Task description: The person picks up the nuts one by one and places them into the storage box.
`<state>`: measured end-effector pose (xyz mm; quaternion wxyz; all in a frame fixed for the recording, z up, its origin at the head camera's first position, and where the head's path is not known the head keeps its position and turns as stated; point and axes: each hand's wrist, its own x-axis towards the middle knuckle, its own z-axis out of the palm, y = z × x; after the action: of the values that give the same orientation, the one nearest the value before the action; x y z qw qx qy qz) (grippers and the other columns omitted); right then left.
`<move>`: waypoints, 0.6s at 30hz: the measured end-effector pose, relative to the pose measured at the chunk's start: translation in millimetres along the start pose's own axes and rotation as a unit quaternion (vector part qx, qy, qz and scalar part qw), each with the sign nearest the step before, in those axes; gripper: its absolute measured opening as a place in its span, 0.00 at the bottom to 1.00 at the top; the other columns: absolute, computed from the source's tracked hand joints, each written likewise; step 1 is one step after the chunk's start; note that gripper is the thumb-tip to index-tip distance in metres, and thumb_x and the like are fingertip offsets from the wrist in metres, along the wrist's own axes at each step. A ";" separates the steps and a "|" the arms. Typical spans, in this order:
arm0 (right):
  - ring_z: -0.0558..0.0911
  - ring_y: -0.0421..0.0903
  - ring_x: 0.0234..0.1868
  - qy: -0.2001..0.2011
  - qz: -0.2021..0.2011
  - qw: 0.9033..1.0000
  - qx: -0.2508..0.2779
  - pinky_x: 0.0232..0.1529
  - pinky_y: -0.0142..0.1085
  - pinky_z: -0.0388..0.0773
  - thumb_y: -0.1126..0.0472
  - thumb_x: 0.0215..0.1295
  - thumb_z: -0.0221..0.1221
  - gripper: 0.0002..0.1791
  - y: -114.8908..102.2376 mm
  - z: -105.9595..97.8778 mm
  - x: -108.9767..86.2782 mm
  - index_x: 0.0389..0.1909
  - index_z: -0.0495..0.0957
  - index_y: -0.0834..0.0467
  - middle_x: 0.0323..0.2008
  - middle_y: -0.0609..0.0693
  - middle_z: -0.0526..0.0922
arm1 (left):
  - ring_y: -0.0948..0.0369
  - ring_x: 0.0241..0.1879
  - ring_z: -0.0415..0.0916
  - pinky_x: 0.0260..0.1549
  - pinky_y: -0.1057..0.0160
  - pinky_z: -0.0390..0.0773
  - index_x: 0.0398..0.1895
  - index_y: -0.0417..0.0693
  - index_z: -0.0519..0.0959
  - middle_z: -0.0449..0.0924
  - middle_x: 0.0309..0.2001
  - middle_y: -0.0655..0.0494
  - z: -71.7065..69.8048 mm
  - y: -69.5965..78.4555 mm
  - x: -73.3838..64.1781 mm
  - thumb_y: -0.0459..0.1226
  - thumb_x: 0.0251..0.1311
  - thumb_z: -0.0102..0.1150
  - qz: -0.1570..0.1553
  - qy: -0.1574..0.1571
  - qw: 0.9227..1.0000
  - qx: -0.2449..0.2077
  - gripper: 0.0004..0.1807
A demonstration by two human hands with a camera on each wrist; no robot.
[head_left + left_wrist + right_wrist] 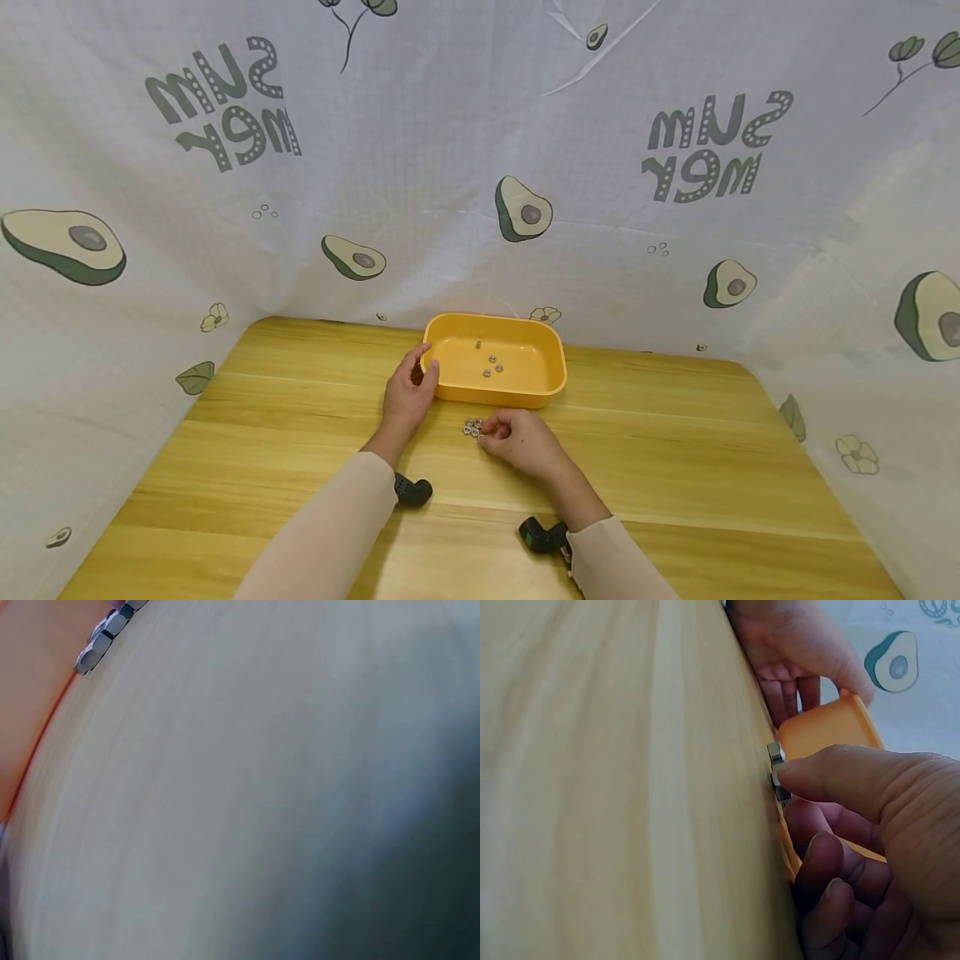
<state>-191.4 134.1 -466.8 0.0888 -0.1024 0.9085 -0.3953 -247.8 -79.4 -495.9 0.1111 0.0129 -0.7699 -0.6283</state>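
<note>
A yellow plastic tray [480,394] stands at the back of the table, with several hex nuts [492,359] scattered on its floor. My left hand [407,402] grips the tray's left end, thumb over the rim and fingers along the outside. Just in front of the tray lies a small cluster of metal hex nuts [468,429]. At the cluster's right side, my right hand [525,443] pinches a nut between thumb and index finger, its other fingers curled in the right wrist view. The left wrist view shows some nuts [94,654] beside the orange-looking tray wall [37,682].
The wood-grain table [675,467] extends to both sides of the tray. Behind it hangs a white curtain [450,167] printed with avocados and lettering. Dark wrist-worn devices show beside the left wrist [412,492] and the right wrist [542,535].
</note>
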 end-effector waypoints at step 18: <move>0.75 0.40 0.28 -0.001 -0.001 1.000 -0.029 0.29 0.30 0.72 0.57 0.60 0.71 0.05 0.0 1.4 0.3 0.30 0.85 0.51 0.25 0.43 0.80 | 0.49 0.60 0.77 0.62 0.48 0.77 0.70 0.54 0.75 0.76 0.68 0.49 0.0 0.4 -0.2 0.45 0.72 0.57 -0.002 0.001 1.000 0.002 0.24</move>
<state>-191.3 133.0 -467.8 0.0861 -0.1061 0.9195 -0.3687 -247.6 -79.2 -495.6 0.1109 0.0152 -0.7709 -0.6271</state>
